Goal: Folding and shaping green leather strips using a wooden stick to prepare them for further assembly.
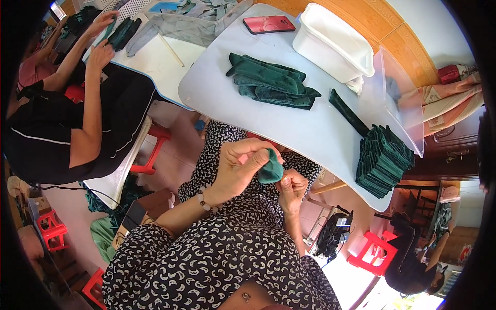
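Observation:
Above my lap, my left hand (pixel 240 168) is closed on a small green velvet piece (pixel 269 166), gathered between thumb and fingers. My right hand (pixel 289 188) is pinched at the lower right edge of that piece; any small item between its fingertips is too small to make out. On the pale table (pixel 212 88) in front of me lie a loose pile of dark green velvet pieces (pixel 268 80), one long separate strip (pixel 349 113) and a neat stack of folded green velvet (pixel 384 160) at the right edge.
A pink phone (pixel 268 24), white tub (pixel 330 44) and clear plastic bin (pixel 400 108) sit along the back. A co-worker (pixel 62 124) handles green strips at the left table. Other people (pixel 413 258) are at right. Red stools (pixel 372 253) and a black bag (pixel 333 232) stand below.

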Demonstrator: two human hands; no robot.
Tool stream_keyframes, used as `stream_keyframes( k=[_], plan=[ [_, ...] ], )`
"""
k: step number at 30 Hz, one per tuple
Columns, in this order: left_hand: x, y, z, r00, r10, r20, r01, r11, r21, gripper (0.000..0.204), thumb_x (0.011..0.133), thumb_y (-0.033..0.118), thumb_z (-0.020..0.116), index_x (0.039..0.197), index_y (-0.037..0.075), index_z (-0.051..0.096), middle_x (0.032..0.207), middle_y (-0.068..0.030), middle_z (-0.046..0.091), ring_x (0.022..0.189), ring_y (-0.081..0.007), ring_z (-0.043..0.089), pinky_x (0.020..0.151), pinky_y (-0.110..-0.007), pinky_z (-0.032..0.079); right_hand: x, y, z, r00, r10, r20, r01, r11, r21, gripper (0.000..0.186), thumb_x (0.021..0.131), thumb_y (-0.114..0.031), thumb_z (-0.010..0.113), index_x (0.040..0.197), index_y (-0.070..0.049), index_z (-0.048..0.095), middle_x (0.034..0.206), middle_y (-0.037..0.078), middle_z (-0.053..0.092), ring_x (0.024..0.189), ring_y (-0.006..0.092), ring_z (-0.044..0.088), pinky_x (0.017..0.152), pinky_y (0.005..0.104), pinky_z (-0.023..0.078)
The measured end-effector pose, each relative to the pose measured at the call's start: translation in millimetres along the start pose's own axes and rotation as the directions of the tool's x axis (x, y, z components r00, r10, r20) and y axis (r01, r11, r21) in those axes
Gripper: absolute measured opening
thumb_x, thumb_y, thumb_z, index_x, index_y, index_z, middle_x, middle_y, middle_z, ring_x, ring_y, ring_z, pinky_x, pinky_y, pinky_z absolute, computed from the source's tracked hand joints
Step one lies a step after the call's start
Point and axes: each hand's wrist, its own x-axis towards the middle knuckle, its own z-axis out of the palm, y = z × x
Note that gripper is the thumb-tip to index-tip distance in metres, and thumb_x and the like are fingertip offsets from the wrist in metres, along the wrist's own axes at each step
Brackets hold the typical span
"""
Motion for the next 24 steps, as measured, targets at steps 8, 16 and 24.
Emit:
stream_keyframes(
  k=[8,16,24],
  plan=[
    [16.9,4.5,0.0,0.979,0.076,-0.189,-0.028,0.969,0.244,0.020,0.092,0.011,0.063,0.104,-0.004,0.068,0.093,-0.0093,0.070,0.085,-0.0130,0.066,0.076,-0.025,0.054,-3.2,-5.8,20.0,0.974,-0.077,-0.211,0.043,0.986,-0.161,0.027,0.095,-0.024,0.061,0.082,-0.001,0.061,0.070,0.002,0.056,0.054,0.0064,0.043,0.049,0.0210,0.033],
    [7.7,19.1,2.6,0.963,0.208,-0.172,-0.125,0.908,0.399,0.020,0.081,0.007,0.071,0.100,-0.003,0.070,0.089,-0.0093,0.070,0.081,-0.0130,0.066,0.073,-0.023,0.052,-2.3,-10.9,27.4,0.971,-0.127,-0.204,0.057,0.946,-0.319,0.027,0.096,-0.024,0.060,0.085,0.000,0.060,0.070,0.003,0.056,0.056,0.0079,0.047,0.052,0.0218,0.036],
    [7.8,29.1,0.2,0.999,0.012,-0.048,0.004,0.949,0.314,0.017,0.082,0.006,0.072,0.096,-0.004,0.072,0.082,-0.0096,0.072,0.073,-0.0096,0.067,0.063,-0.020,0.052,1.9,-6.4,17.4,0.968,-0.201,-0.147,0.160,0.955,-0.251,0.025,0.092,-0.022,0.066,0.079,-0.001,0.061,0.064,0.003,0.059,0.052,0.0074,0.051,0.048,0.0208,0.038]
  ],
)
